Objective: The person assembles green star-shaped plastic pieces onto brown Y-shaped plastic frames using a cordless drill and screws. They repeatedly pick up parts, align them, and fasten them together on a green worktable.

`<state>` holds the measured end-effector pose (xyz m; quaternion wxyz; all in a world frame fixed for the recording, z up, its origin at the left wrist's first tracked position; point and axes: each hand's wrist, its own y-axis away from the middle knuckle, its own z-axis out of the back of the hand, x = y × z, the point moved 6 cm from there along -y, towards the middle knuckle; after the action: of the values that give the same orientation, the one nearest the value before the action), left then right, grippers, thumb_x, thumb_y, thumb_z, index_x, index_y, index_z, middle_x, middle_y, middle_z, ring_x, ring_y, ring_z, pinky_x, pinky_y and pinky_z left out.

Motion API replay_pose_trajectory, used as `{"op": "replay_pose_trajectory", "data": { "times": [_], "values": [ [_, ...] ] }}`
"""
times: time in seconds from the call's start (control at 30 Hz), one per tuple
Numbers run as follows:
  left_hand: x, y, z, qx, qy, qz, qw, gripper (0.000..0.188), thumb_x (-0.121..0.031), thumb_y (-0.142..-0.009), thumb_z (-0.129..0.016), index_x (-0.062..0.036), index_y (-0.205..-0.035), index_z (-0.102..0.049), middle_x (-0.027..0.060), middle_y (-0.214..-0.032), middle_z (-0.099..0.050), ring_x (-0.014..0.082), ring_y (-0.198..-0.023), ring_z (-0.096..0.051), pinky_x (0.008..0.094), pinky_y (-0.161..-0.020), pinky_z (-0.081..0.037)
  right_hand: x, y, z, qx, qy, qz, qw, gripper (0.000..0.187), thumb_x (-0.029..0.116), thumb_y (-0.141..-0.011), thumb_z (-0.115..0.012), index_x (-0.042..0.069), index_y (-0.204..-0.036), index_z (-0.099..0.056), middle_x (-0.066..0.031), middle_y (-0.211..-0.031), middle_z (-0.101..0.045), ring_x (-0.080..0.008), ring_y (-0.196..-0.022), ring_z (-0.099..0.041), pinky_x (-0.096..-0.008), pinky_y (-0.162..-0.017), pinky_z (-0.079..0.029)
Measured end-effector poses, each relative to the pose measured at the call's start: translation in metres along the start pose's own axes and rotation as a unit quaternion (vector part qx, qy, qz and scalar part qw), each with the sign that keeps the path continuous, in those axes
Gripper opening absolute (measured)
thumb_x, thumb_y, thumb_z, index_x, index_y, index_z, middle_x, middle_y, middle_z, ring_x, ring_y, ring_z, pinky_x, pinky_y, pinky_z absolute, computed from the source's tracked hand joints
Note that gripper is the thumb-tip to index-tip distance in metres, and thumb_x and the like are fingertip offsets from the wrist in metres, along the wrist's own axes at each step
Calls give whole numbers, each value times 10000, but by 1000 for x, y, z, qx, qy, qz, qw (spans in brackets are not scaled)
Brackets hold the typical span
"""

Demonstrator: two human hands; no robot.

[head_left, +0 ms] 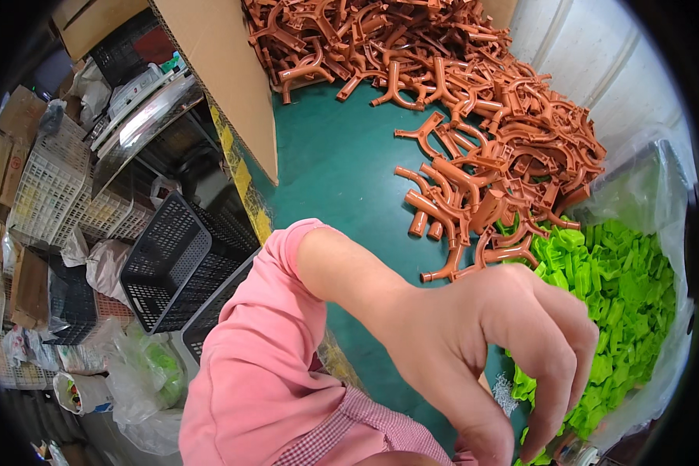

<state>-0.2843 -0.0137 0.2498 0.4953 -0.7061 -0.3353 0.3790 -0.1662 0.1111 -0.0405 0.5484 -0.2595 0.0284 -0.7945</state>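
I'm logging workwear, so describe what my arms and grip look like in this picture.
Your left forearm is bare below a plain, loose pink sleeve, with small-checked purplish-and-white cloth near its lower side. The left grip is an ungloved hand. I can't make out the right grip.

Factory-like workshop, heaped brown plastic parts (524, 105), green pieces (625, 287), plastic crates (154, 268), worktable (326, 155)

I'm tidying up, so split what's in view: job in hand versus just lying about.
Apparently in use, around the left hand:
orange-brown Y-shaped parts
bright-green pieces
tiny silvery pieces, too small to identify

Apparently just lying about, at left:
dark perforated plastic basket
white plastic crates
brown cardboard boxes
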Motion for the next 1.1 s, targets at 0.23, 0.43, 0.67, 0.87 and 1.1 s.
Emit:
{"op": "replay_pose_trajectory", "data": {
  "times": [0.23, 0.43, 0.67, 0.87, 1.1],
  "values": [
    [18, 2, 18, 51, -143, 197, 969, 236, -228, -801, -802, -32, -917, -743, 109, -911, -684, 218, -806, -620, 321, -699, -485, 4, -1, 18, -51, -29, 25, 998, 258, 142, -754, -691, 99, -1008, -694, -85, -1100, -636, -291, -1042, -593, -452, -980, -388],
    [74, 74, 5, 39, -323, 396, 859, 169, -140, -849, -745, 12, -904, -698, 114, -875, -685, 191, -814, -632, 296, -718, -482, 1, 5, 25, -152, -81, 110, 979, 394, 250, -785, -724, 120, -1151, -662, -87, -1147, -618, -297, -1040, -582, -468, -971, -392],
    [54, 172, 22, -26, -495, 457, 738, 81, -56, -809, -738, -23, -880, -720, 90, -808, -692, 190, -737, -653, 305, -689, -514, -11, -60, 245, -410, -22, 193, 891, 418, 29, -784, -645, 80, -1198, -618, -127, -1193, -611, -344, -1163, -556, -460, -1010, -418],
    [14, 245, 25, 26, -665, 406, 626, 105, -99, -796, -739, -72, -891, -701, 72, -898, -670, 263, -845, -636, 369, -763, -502, -135, -80, 465, -708, 201, -125, 666, 639, 253, -808, -708, 30, -1338, -428, -223, -1287, -467, -396, -1209, -421, -495, -1039, -332],
    [-1, 296, 23, 61, -741, 388, 545, 144, -144, -803, -719, -103, -937, -685, 58, -1042, -628, 266, -1008, -587, 396, -856, -472, -202, -111, 480, -414, 15, -397, 819, 910, 293, -684, -755, 65, -1459, -338, -66, -776, -620, -168, -571, -599, -329, -464, -488]
  ]
}}
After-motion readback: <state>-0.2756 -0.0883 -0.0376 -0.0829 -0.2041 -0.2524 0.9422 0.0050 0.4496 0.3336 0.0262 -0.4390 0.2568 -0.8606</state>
